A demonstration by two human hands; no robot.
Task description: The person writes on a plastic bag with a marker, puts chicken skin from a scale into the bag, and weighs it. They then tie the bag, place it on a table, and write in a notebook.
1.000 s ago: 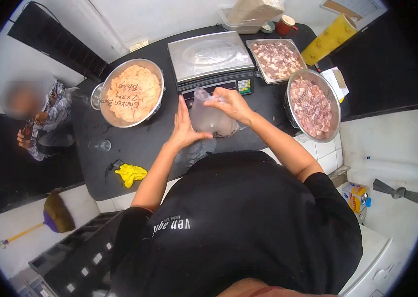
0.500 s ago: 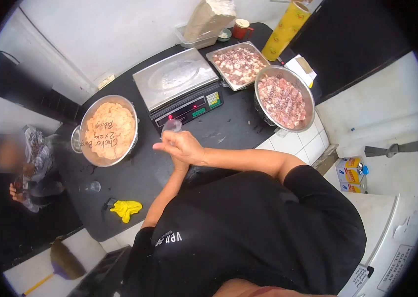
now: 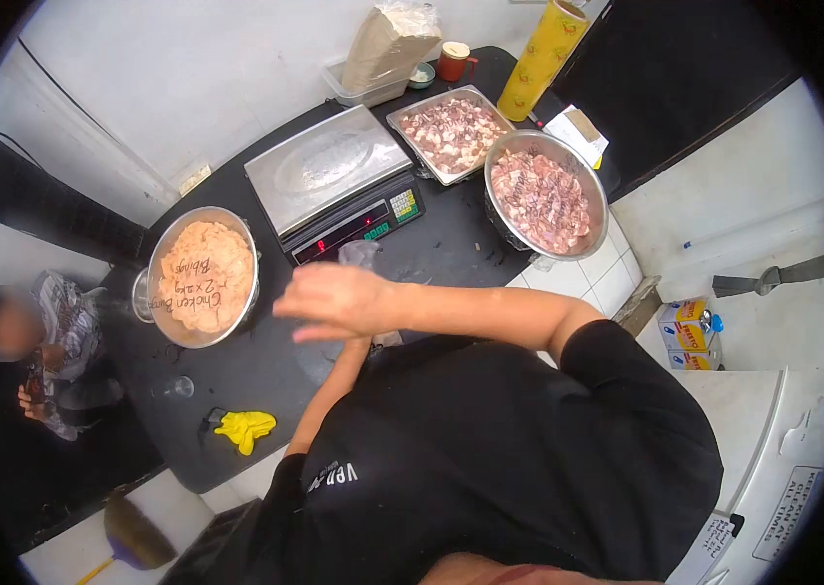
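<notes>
As seen from the head view, the right hand hovers above the middle of the black counter. Motion blurs it. Its fingers lie stretched out toward the counter's left edge, loosely spread, with nothing visibly clamped between them. The left forearm rises from the near edge and passes under the right hand. The left hand is hidden there, so its grip cannot be told.

The crumpled top of a clear plastic bag shows just beyond the right knuckles, between the hand and the digital scale. Which hand, if either, touches the bag cannot be told.

- **Scale:** it stands toward the far edge, its steel platform bare.
- **Left of the scale:** a steel bowl of pale meat is covered with film bearing handwriting, and a small steel cup touches its left side.
- **Right of the scale:** a rectangular tray of red meat sits just beside a round bowl of red meat, which is near the right edge.
- **Far right corner:** a yellow roll, a red cup and a clear tub holding a brown bag.
- **Near left corner:** a yellow glove and a small glass.

Another person sits beyond the counter's left edge.
</notes>
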